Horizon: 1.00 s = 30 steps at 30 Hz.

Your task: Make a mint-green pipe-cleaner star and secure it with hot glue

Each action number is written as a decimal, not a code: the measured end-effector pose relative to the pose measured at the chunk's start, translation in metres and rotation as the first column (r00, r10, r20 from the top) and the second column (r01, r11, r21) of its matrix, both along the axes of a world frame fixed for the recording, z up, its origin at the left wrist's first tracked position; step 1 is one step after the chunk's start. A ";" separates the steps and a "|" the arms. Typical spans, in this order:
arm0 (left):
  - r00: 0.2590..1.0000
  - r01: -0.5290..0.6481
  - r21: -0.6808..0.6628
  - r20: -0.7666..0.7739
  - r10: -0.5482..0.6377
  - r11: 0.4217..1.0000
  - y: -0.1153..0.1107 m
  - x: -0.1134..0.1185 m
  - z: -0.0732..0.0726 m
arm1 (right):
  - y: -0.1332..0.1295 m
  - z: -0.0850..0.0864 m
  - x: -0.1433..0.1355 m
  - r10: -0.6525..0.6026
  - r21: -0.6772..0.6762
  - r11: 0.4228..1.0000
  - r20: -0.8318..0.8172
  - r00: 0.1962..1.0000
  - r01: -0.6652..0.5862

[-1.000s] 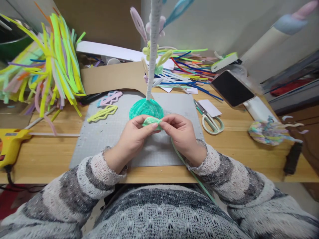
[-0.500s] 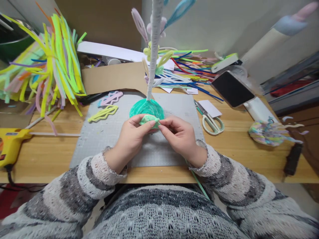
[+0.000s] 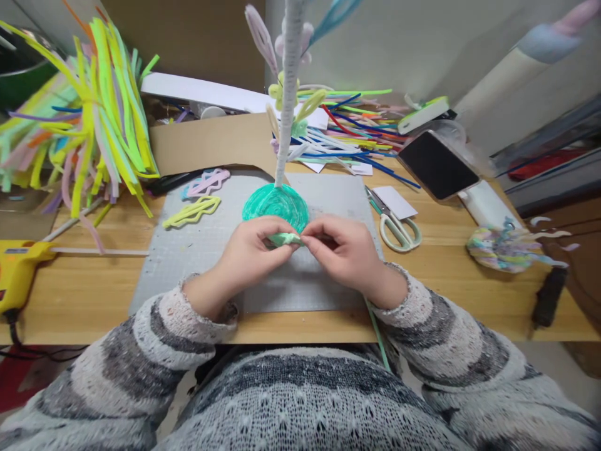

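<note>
Pinching the green piece (image 3: 283, 238), left hand (image 3: 251, 252) clasps its body to steady it, right hand (image 3: 342, 252) grips, seemingly, its half-hidden tip

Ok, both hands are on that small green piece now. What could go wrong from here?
The small green piece is pinched between the left hand and right hand, so it might slip or loosen if either eases off.

The green strip runs over the table edge beside the right sleeve and could snag.

The tall white stem rises just beyond the hands; a knock might tip it.
</note>
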<state>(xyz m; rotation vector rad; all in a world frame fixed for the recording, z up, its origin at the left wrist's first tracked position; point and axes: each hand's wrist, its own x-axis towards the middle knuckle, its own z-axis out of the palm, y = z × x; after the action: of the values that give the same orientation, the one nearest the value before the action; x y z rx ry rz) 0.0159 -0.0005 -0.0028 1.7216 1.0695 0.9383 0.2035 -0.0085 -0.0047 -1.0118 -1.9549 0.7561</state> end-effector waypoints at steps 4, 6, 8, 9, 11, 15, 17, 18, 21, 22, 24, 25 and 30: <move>0.972 0.098 -0.233 0.230 -0.043 0.967 0.005 -0.004 -0.001 | 0.010 0.000 0.000 0.033 -0.299 0.945 -0.311 0.950 -0.131; 0.917 0.128 -0.361 0.397 0.028 0.924 0.005 -0.003 -0.005 | 0.011 -0.002 -0.001 0.032 -0.317 0.935 -0.375 0.927 -0.161; 0.854 0.140 -0.463 0.504 0.130 0.876 0.004 0.001 -0.007 | 0.010 -0.004 -0.003 0.015 -0.302 0.942 -0.393 0.919 -0.145; 0.828 0.141 -0.502 0.532 0.176 0.853 0.003 0.003 -0.008 | 0.008 -0.006 -0.004 -0.001 -0.295 0.947 -0.397 0.918 -0.127; 0.791 0.148 -0.547 0.565 0.233 0.824 0.002 0.006 -0.009 | 0.005 -0.009 -0.008 -0.039 -0.294 0.952 -0.408 0.912 -0.091; 0.737 0.161 -0.554 0.618 0.274 0.817 0.001 0.011 -0.012 | 0.001 -0.016 -0.015 -0.148 -0.333 0.943 -0.448 0.882 -0.011; 0.723 0.162 -0.543 0.634 0.275 0.824 0.000 0.012 -0.015 | 0.000 -0.018 -0.018 -0.196 -0.346 0.938 -0.472 0.860 0.024; 0.725 0.150 -0.530 0.633 0.271 0.835 -0.001 0.012 -0.016 | 0.000 -0.018 -0.018 -0.213 -0.351 0.936 -0.481 0.851 0.035; 0.781 0.050 -0.436 0.578 0.237 0.899 -0.002 0.012 -0.019 | 0.000 -0.019 -0.018 -0.246 -0.359 0.931 -0.499 0.831 0.060; 0.807 0.014 -0.395 0.546 0.223 0.919 -0.002 0.012 -0.019 | 0.001 -0.019 -0.018 -0.252 -0.361 0.930 -0.505 0.826 0.063; 0.844 -0.031 -0.334 0.496 0.204 0.942 -0.002 0.011 -0.017 | 0.003 -0.018 -0.017 -0.262 -0.380 0.923 -0.510 0.819 0.059; 0.851 -0.046 -0.316 0.485 0.203 0.948 -0.002 0.010 -0.016 | 0.003 -0.018 -0.016 -0.268 -0.393 0.918 -0.509 0.818 0.057; 0.859 -0.134 -0.279 0.445 0.252 0.951 -0.001 0.008 -0.009 | 0.007 -0.019 -0.013 -0.272 -0.414 0.909 -0.501 0.822 0.048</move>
<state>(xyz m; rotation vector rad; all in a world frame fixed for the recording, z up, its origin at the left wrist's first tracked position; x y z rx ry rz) 0.0234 -0.0018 -0.0122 1.1127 0.9839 1.2288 0.1900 -0.0019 -0.0238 -1.0250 -1.2247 1.2127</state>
